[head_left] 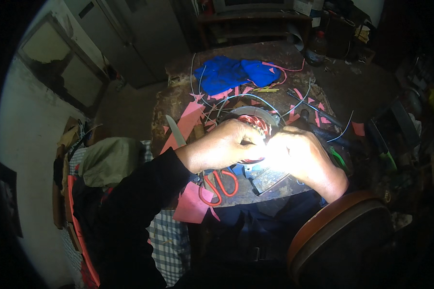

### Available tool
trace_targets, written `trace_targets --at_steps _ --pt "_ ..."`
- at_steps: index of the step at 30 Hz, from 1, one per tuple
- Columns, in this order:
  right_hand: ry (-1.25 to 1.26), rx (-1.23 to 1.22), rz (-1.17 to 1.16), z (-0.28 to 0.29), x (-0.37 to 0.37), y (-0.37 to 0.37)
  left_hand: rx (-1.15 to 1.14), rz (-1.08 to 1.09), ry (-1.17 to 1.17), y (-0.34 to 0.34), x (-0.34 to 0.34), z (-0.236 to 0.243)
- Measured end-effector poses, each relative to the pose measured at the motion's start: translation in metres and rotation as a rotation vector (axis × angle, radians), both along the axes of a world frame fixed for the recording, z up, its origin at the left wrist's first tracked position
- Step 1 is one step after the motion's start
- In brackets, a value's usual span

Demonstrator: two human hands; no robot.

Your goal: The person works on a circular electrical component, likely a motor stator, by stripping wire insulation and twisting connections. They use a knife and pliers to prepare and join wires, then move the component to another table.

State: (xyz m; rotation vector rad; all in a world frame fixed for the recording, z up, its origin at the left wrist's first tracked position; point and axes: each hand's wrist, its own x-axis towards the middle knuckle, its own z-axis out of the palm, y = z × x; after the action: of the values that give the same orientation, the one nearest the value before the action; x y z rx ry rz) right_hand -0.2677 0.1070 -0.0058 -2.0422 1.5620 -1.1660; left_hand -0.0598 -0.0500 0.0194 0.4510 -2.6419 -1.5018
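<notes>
Both my hands meet over the middle of the table, at the front of a round metal housing (250,111) with a ring of reddish wire coils (256,123) laced with pale cord, like a motor stator. My left hand (226,143) is closed, thumb and fingertips pinched together close to the coils. Beside it, my right hand (301,151) is also closed, its fingertips washed out by bright light. What either hand pinches is lost in the glare. Several pale, stiff wires or sleeves (246,95) arch out around the housing. Below the hands is a grey metal block (271,179).
Red-handled scissors (218,189) lie near the front edge beside pink sheet material (192,203). A knife blade (175,130) rests on a pink strip (188,118) at left. Blue cloth (221,74) lies at the back; dark-handled tools (325,115) lie right. A brown-rimmed round object (330,219) stands front right.
</notes>
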Motion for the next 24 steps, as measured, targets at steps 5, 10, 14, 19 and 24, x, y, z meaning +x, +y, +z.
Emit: trace_targets --at_steps 5,10,14,19,24 --pt "0.084 -0.029 -0.005 -0.001 0.002 -0.001 -0.143 0.042 -0.066 0.001 -0.004 -0.003" --pt "0.301 0.002 -0.139 0.002 0.004 0.000 -0.395 -0.018 0.144 0.006 -0.003 -0.009" --pt "0.212 -0.029 -0.151 0.009 0.001 0.002 -0.381 0.041 0.319 0.015 0.007 -0.012" --pt "0.020 0.075 -0.217 0.016 0.002 0.010 -0.658 0.026 0.447 0.020 0.006 -0.021" --pt "0.044 -0.025 -0.151 0.011 0.007 0.009 -0.758 0.033 0.464 0.018 0.001 -0.026"
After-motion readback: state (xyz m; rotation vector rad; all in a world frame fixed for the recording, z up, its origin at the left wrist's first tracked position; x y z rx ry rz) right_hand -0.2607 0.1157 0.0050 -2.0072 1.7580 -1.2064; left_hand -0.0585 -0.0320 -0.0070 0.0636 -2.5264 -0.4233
